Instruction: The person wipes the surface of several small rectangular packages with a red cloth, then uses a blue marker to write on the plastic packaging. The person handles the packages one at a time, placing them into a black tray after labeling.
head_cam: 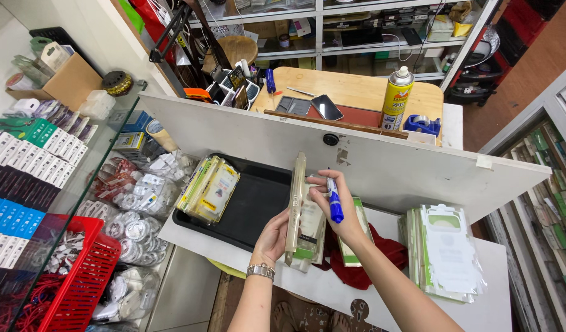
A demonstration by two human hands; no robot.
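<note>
Head view: a person stands at a white counter (492, 307), both bare hands raised over a black tray (246, 206).
Left hand: the left hand (272, 237), with a silver watch (261, 270) on its wrist, is closed around the lower end of a flat packet stack (298, 209), which it holds upright on edge above the counter's near side.
Right hand: the right hand (335, 206) grips a blue marker (334, 200) between the fingers, tip pointing down, while its fingertips touch the top packet's side.
Where the stack is: between the two hands, just in front of the tray, over a red cloth (369, 261).
Nearby: a second pile of packets (210, 187) leans in the tray's left end; a larger pile of white-fronted packets (446, 255) sits to the right, near the counter edge.
Risk, slipping: only the bottom of the stack is clamped, so I judge the loose upper packets could fan out and drop.
Risk, marking: the marker's tip sits close to the packets and could smear ink if the stack shifts.
Risk, edge: the right pile looks near enough to the edge for an elbow to knock it off.
</note>
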